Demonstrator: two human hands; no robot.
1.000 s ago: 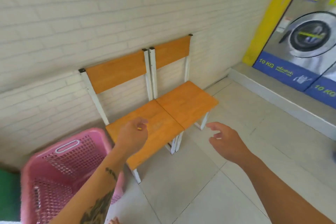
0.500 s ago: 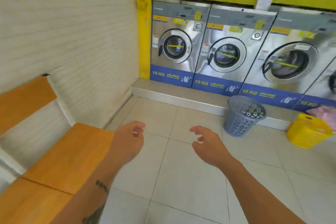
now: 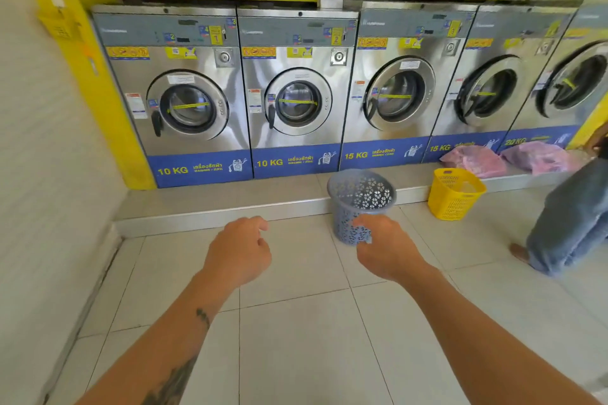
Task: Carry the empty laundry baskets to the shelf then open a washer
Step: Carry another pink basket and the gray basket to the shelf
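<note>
Laundry baskets stand on the tiled floor [image 3: 296,322] against the raised step [image 3: 214,212] that carries the washers: a round blue-grey basket [image 3: 362,197] below the seam between the second and third machines, and a yellow basket [image 3: 455,192] to its right, both seemingly empty. Both bare hands are held out in front over the tiles. The left hand [image 3: 238,251] is loosely curled and holds nothing. The right hand [image 3: 386,248] has relaxed, half-bent fingers and is also empty; it overlaps the lower part of the blue-grey basket in the view, though contact cannot be judged. Washer 1 [image 3: 184,99] and washer 2 [image 3: 297,95], marked 10 KG, have their doors closed. Two pink bags [image 3: 477,159] lie on the step farther right. Another person's denim leg [image 3: 572,220] stands at the right edge.
</note>
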